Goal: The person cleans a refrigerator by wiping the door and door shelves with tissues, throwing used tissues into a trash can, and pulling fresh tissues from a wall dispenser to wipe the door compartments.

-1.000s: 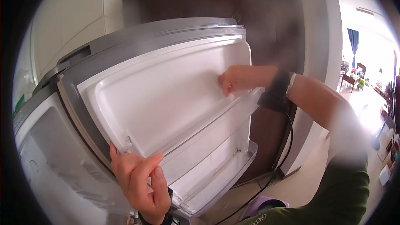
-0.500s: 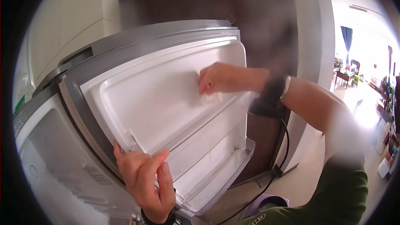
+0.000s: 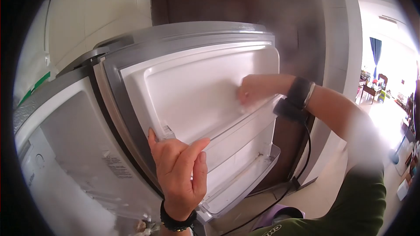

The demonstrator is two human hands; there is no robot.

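Observation:
An opened refrigerator door (image 3: 197, 87) shows its white inner panel, with a clear-fronted shelf (image 3: 236, 137) across it and a lower bin (image 3: 245, 183) below. My left hand (image 3: 179, 170) is at the panel's lower left corner, fingers curled round the door's edge by the shelf end. My right hand (image 3: 258, 91), slightly blurred, presses against the panel just above the shelf. Its fingers are closed on a white wipe, which blends into the white panel and is mostly hidden now.
The fridge compartment (image 3: 83, 148) lies at the left. A black cable (image 3: 308, 148) hangs from the device on my right wrist. Behind the door stands a dark brown door (image 3: 227, 0). A purple bin (image 3: 284, 214) is on the floor, and a bright room opens at the far right.
My right hand has slid right and slightly down along the panel with the wipe. My left hand keeps its hold on the door. The camera view has shifted, so the fridge appears further right.

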